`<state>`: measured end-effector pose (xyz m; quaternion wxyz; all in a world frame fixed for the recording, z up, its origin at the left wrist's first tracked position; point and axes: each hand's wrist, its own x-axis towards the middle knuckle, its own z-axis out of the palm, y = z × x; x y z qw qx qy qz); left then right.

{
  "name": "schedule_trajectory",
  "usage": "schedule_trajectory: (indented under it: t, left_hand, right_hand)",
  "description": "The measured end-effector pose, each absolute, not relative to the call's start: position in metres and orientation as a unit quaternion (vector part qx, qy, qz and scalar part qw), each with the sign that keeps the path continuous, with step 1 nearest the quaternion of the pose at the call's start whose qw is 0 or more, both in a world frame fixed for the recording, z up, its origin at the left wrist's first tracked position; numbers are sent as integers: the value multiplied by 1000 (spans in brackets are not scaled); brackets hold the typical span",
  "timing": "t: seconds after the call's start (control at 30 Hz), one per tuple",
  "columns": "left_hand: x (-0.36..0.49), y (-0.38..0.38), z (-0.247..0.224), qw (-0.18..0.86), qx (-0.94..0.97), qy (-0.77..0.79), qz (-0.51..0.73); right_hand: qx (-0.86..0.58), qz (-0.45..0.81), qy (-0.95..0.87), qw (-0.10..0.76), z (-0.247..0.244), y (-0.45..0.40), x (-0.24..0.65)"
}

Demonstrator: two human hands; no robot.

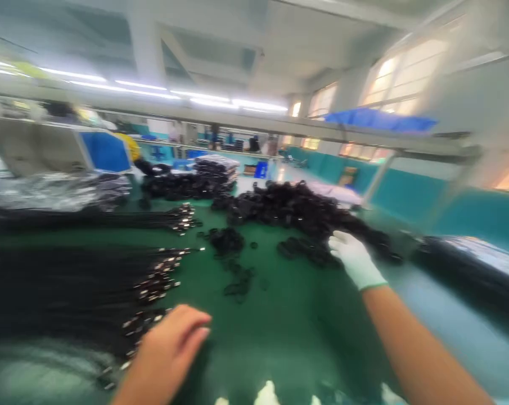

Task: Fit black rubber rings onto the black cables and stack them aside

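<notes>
My left hand [167,346], bare, is above the green tabletop [279,326] beside the tips of the black cords. Its thumb and bent fingers are a little apart, with nothing visible between them. The black cords [68,281] lie in bundles on the left, with shiny metallic ends pointing right. My right hand [353,256], in a white glove, reaches to the near edge of a pile of small black rings [288,205]. Its fingers look slightly spread, though blurred; whether they touch a ring is unclear. A smaller cluster of black rings [226,241] lies between my hands.
Clear plastic wrapping [55,191] and a box with a blue side [106,151] stand at the back left. A rail with a blue sheet [381,120] crosses behind the table. A dark bundle [473,270] lies on the right. Pale shapes show at the bottom edge.
</notes>
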<state>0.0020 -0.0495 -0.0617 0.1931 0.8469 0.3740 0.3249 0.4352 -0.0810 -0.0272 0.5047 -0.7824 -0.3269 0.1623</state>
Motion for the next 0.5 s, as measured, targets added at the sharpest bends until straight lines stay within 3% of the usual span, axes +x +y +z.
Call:
schedule_trajectory:
  t: [0.1,0.17,0.37,0.5]
  left_hand:
    - [26,-83,-56,231,883,319,255]
    - [18,-83,-56,223,873,351,255]
    - [-112,-53,-56,89,741,611,264]
    - [-178,-31,-65,72,716,657,227]
  right_hand:
    - [-699,262,-428,509,-31,-56,345]
    - [-668,287,-516,453,-38,-47,289]
    - [-639,333,-600,348,-64,-49,186]
    - [-672,308,-585,334,-74,-51,166]
